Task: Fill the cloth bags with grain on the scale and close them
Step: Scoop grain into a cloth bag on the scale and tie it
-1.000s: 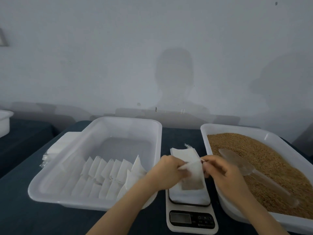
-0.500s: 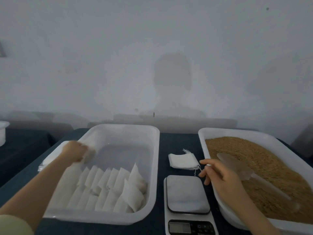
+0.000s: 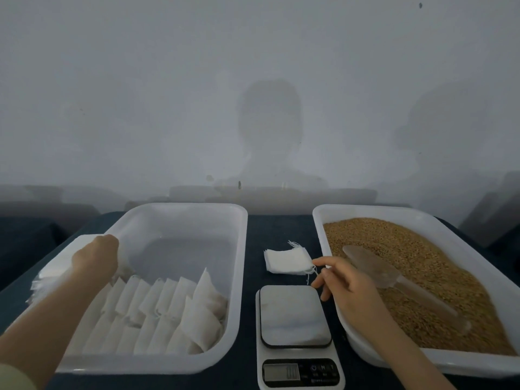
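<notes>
White plastic forms the left tray point(image 3: 185, 206) on the dark bench point(image 3: 275, 229), and rows of filled bags point(image 3: 180, 311) lean against one another across its near half. The left hand point(image 3: 95, 260) hangs over the tray's far left corner, forearm reaching in from the lower left, back of the hand to the camera. Its fingers are tucked under and out of sight, so I cannot tell whether they pinch a bag or merely touch the cloth beneath.

Between the trays a small stack of empty bags point(image 3: 285, 261) lies flat on the bench, loose drawstrings trailing off its right corner, just behind the bare scale point(image 3: 294, 313). These bags look thin, limp and very light. One should peel off the pile by a corner or the string end, and its mouth will need holding apart for filling. Once filled it will likely sag and could spill, so the neck is the place to grip.

The right hand point(image 3: 347, 288) hovers beside the scale, fingers loosely curled and holding nothing, forefinger stretched toward those strings. Further right, grain point(image 3: 422, 266) fills the second tray point(image 3: 365, 207), a clear scoop point(image 3: 388, 277) lying on it.
</notes>
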`<move>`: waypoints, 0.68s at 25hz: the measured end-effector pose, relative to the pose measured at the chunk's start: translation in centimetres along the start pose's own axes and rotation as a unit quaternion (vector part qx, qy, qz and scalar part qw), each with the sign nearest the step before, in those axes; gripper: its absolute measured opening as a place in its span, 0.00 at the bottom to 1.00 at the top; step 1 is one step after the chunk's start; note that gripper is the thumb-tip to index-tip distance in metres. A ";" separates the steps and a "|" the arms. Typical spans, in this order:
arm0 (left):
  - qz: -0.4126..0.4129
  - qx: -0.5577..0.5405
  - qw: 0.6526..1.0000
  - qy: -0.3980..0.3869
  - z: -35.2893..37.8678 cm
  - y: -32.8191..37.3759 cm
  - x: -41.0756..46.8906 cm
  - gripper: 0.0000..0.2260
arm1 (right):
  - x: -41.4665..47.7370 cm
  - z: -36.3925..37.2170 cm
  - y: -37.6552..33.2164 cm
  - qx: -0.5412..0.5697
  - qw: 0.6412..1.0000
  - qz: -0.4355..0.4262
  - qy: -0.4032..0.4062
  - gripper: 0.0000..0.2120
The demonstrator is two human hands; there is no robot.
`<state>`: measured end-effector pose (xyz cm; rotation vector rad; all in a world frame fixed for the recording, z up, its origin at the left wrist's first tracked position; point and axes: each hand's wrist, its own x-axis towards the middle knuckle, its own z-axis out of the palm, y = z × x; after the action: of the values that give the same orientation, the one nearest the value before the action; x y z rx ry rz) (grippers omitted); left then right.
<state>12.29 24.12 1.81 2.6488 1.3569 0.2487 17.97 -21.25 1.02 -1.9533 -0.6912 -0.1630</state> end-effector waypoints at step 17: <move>0.410 0.184 0.859 -0.246 8.4 29.4 -14.8 0.19 | -0.2 -1.1 0.2 0.115 0.977 0.055 0.171 0.13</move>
<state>28.79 -5.41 -1.22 3.1165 0.0728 -0.6288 18.14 -22.35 1.36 -1.6804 -0.3568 -0.3271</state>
